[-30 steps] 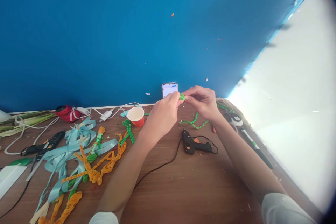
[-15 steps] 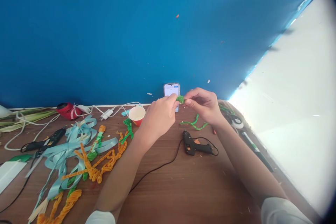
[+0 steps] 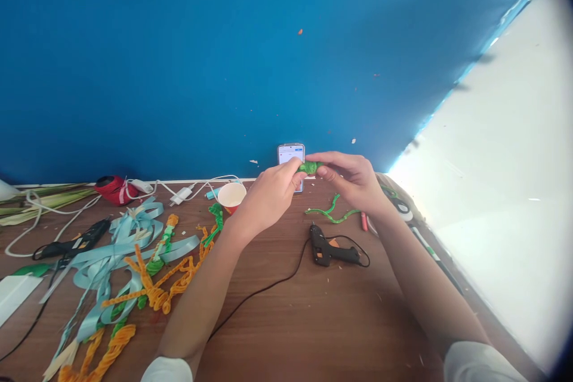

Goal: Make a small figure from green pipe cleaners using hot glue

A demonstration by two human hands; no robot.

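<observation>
Both hands are raised above the brown table, pinching one small green fuzzy piece between them. My left hand grips its left end with fingertips. My right hand holds its right end, thumb below and fingers on top. Just behind the piece, a lit phone leans against the blue wall. Below the hands lie a black glue gun with its cord and a green pipe cleaner.
A red paper cup stands left of my left hand. Farther left lies a tangle of light-blue ribbon, orange and green pipe cleaners, a second black glue gun, white cables and a red object. Tape and markers sit at the right edge.
The hands have stayed together on the green piece, with the right fingers now reaching over its top. More of the piece shows between the fingertips. The view shifted slightly.
</observation>
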